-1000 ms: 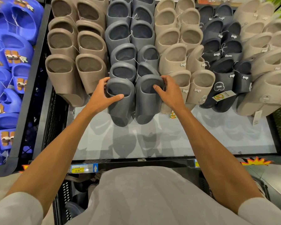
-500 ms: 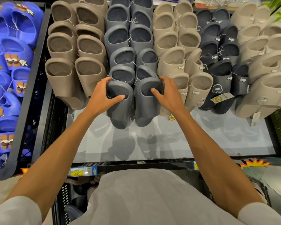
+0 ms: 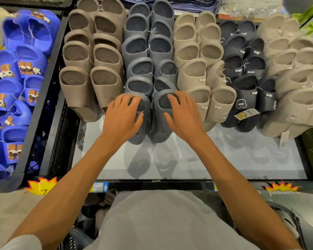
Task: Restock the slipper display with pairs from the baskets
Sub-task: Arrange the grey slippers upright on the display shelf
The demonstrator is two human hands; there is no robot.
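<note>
- Glossy white shelf board (image 3: 215, 159) runs along the front of the display and mirrors the soles above it.
- Left hand (image 3: 124, 114) lies with its fingers spread and fairly straight over the strap of the left slipper in the front dark grey slipper pair (image 3: 158, 123). It clasps nothing.
- Right hand (image 3: 182, 112) is laid flat on the right slipper's strap in the same way, loose rather than gripping.
- That pair sits at the near end of the dark grey column (image 3: 139, 46), leaning on the pair behind; both hands partly hide its openings.
- Brown slides (image 3: 76, 91) stand just left of the column and cream slides (image 3: 193, 76) just right.
- Farther right are black logo slides (image 3: 246, 98) with a hang tag (image 3: 246, 114), then pale beige slides (image 3: 296, 105).
- Far left, a black crate (image 3: 49, 82) holds blue cartoon slippers (image 3: 33, 56).
- Below the shelf edge are yellow starburst tags (image 3: 41, 186), the person's grey shirt (image 3: 157, 213) and a dark basket (image 3: 282, 213) — its contents are blurred.
</note>
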